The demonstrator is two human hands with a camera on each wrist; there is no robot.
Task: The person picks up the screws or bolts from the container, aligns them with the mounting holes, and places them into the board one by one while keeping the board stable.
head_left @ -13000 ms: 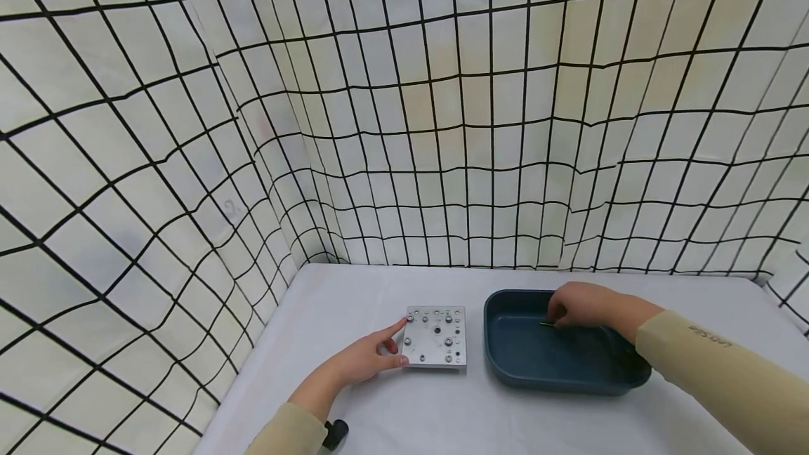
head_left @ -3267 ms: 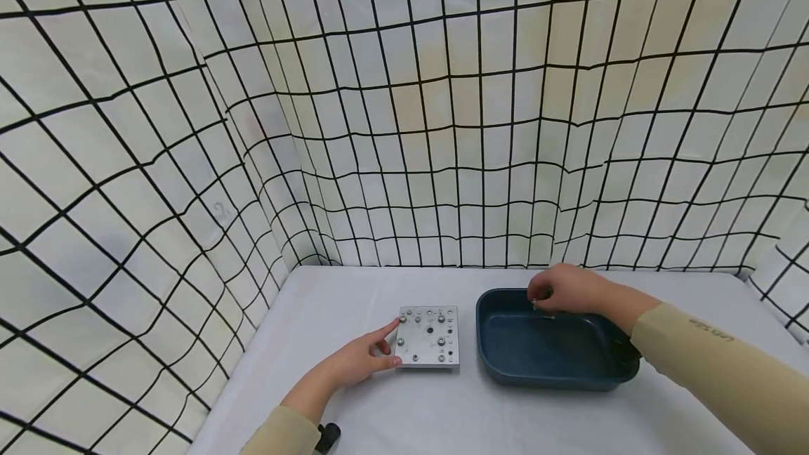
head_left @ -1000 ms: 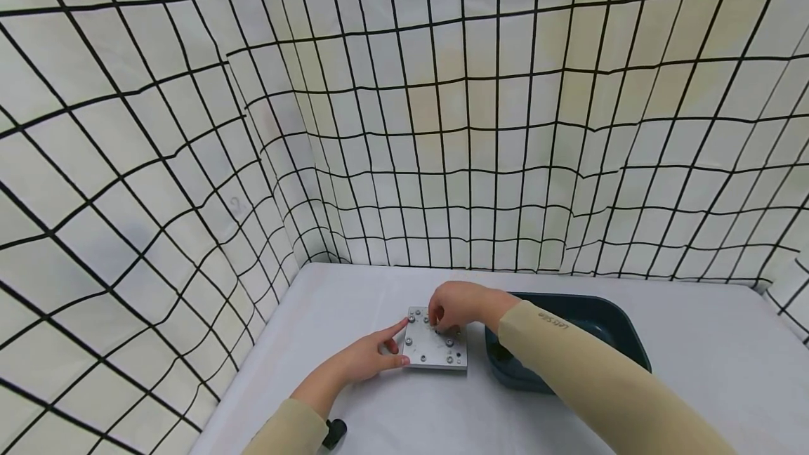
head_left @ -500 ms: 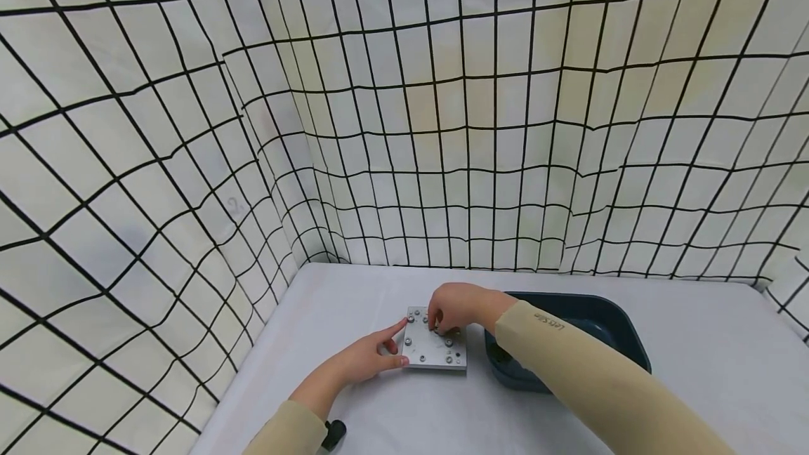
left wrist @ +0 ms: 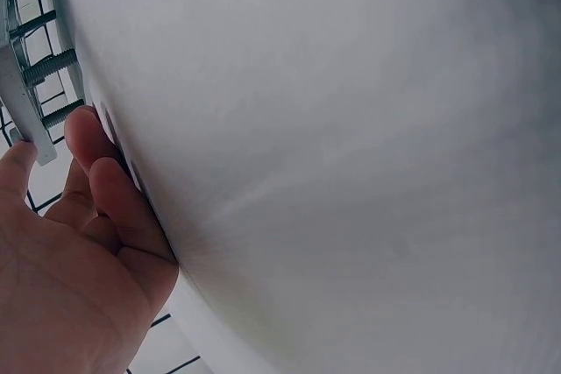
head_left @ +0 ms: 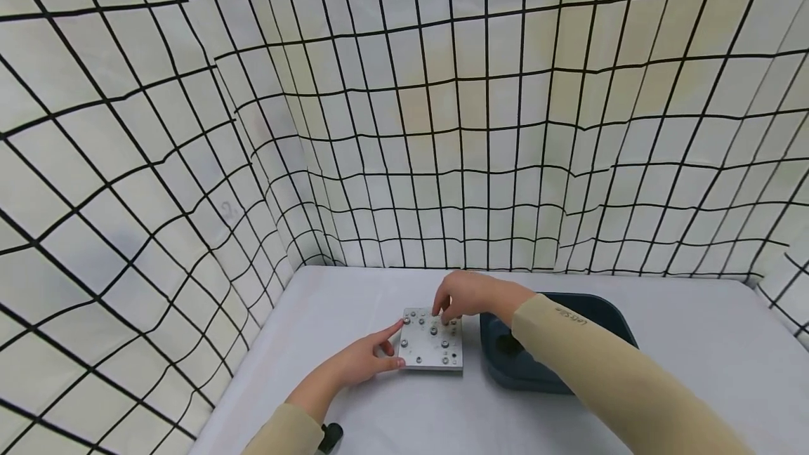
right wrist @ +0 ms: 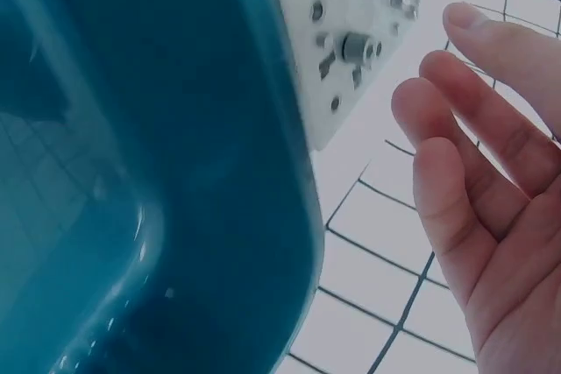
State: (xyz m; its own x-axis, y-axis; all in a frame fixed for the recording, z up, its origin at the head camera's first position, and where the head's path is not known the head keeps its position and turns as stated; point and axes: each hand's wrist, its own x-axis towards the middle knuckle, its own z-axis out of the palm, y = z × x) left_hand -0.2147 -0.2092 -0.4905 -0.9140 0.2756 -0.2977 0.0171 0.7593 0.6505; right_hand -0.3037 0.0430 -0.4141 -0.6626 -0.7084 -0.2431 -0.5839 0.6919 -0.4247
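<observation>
A square metal plate [head_left: 426,351] lies on the table with several socket-head screws in its holes. One screw [head_left: 433,331] stands near its middle. My left hand [head_left: 360,362] holds the plate's left edge, index fingertip near the far corner and thumb at the near one. In the left wrist view, its other fingers curl low beside threaded screw ends [left wrist: 53,66] that stick out under the plate. My right hand [head_left: 470,293] is over the plate's far right part. In the right wrist view, this hand [right wrist: 508,225] has loosely bent fingers, apart, with nothing between them.
A dark blue tray [head_left: 527,383] stands right of the plate, partly covered by my right sleeve [head_left: 588,343]. A small black object [head_left: 331,435] shows by my left sleeve. White walls with black grid lines [head_left: 474,160] rise behind and left of the white table [head_left: 404,416].
My right hand went from the tray to the plate's middle, then drew back and up. A screw head shows in the middle where a dark hole was. My left hand stayed on the plate.
</observation>
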